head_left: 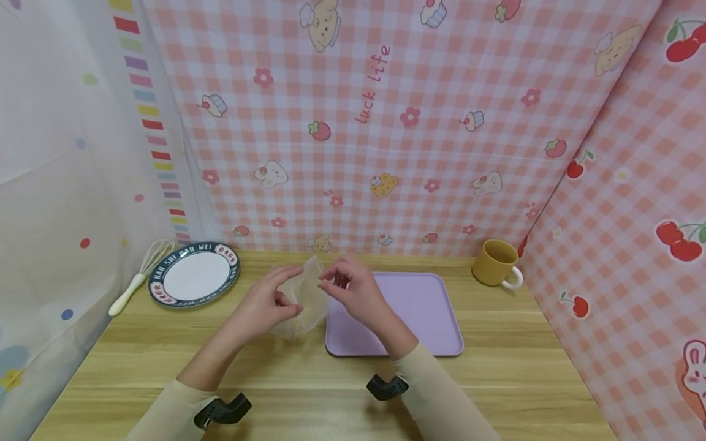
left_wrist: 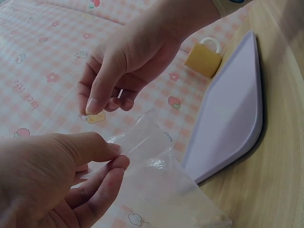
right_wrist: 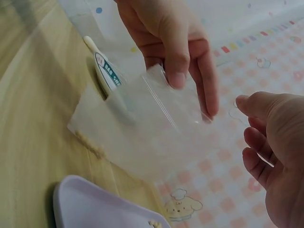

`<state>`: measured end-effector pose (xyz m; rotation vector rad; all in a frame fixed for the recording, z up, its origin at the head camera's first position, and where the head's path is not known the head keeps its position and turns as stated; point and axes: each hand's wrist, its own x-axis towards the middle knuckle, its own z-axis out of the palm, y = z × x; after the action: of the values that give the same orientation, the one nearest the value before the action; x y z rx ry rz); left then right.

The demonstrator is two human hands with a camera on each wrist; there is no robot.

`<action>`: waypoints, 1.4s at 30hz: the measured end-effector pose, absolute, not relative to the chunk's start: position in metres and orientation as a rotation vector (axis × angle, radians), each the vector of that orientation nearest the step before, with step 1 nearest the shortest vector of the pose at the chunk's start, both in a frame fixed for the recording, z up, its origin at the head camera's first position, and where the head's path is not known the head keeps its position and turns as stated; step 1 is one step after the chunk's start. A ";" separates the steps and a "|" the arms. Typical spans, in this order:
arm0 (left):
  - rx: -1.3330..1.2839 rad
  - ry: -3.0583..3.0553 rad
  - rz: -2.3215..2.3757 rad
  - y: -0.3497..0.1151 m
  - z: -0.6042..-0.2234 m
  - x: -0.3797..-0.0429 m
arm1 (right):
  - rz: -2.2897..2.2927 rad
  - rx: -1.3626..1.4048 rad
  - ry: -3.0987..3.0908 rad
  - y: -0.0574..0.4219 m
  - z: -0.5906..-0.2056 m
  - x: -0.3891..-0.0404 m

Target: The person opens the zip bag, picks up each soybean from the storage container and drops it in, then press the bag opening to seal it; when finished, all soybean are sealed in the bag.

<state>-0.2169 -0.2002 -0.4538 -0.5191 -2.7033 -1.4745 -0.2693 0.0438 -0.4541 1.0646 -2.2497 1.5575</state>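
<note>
A clear zip bag (head_left: 311, 300) hangs tilted above the table, its edge held between the thumb and fingers of my left hand (head_left: 268, 303). Small tan pieces (right_wrist: 89, 145) lie along the bag's lower edge in the right wrist view. Just right of the bag's zip edge is my right hand (head_left: 353, 286), apart from the bag in the wrist views. Its thumb and forefinger tips (left_wrist: 91, 105) come close together, and whether something tiny sits between them cannot be made out. Below the right hand lies a lilac tray (head_left: 421, 312); a few tan bits (right_wrist: 154, 223) show on it.
At the left stand a round plate (head_left: 194, 277) with a dark lettered rim and a whisk (head_left: 140, 272) with a pale handle. A yellow mug (head_left: 493, 263) with a white handle is at the back right. Patterned cloth (head_left: 353, 153) walls enclose the wooden table (head_left: 276, 392).
</note>
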 end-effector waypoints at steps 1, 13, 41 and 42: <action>-0.521 -2.703 -1.473 -0.200 -0.454 -0.217 | 1.554 1.070 -2.252 0.042 -0.454 -0.268; -0.523 -2.700 -1.492 -0.201 -0.454 -0.217 | 1.523 1.068 -2.262 0.034 -0.454 -0.264; -0.504 -2.692 -1.477 -0.202 -0.457 -0.218 | 1.538 0.891 -2.334 0.064 -0.458 -0.280; -0.504 -2.692 -1.476 -0.202 -0.457 -0.218 | 1.532 0.881 -2.344 0.066 -0.459 -0.282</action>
<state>-0.2177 -0.2022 -0.4568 -0.5041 -2.6923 -1.4764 -0.2816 0.0661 -0.4589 0.8810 -2.3444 1.5318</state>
